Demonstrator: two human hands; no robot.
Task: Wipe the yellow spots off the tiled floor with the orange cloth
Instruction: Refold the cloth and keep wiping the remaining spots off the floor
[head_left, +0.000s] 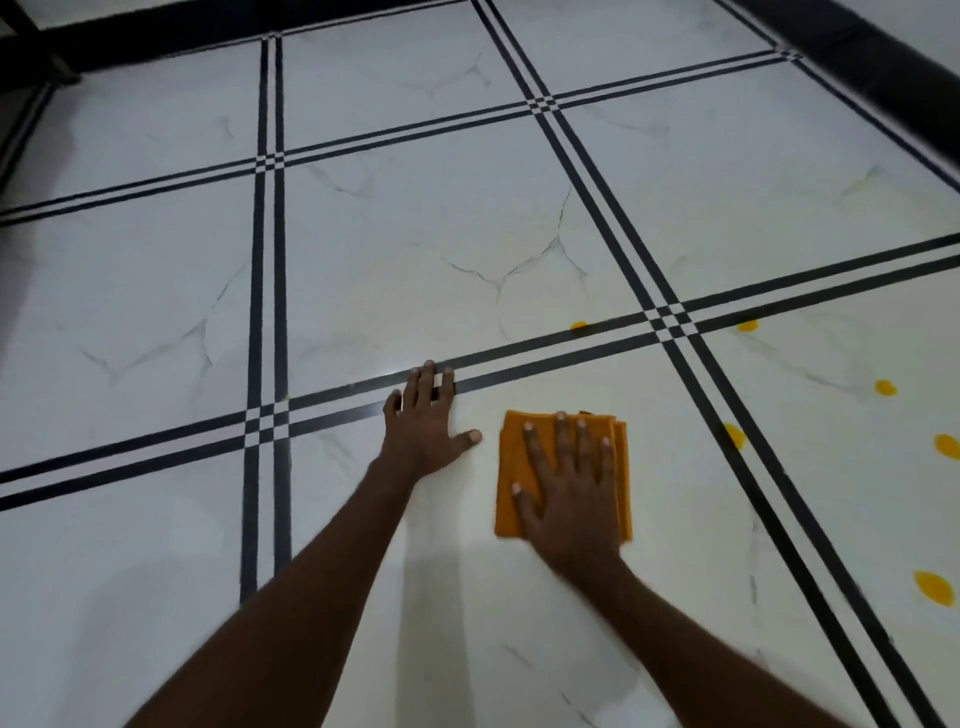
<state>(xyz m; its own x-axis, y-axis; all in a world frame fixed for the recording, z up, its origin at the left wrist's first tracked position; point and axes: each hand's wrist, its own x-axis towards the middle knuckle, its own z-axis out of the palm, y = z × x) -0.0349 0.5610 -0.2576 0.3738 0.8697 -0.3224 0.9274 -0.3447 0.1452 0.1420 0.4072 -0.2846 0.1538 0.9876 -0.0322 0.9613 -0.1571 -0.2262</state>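
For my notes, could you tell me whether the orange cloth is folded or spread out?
Folded: the orange cloth shows stacked layer edges beside the right hand.

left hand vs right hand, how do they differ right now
The left hand rests flat on the bare tiled floor, its fingertips over the black border lines. The right hand presses flat on the folded orange cloth, nearer the yellow spots. The left hand lies farther forward. Both are open, fingers spread, palms down.

Glossy white marble-look tiled floor (415, 249), black double-line borders crossing in grid. Folded orange cloth (511, 467) flat on near tile. Yellow spots (932, 587) scattered right, one (578, 326) touching black line. Both hands flat down.
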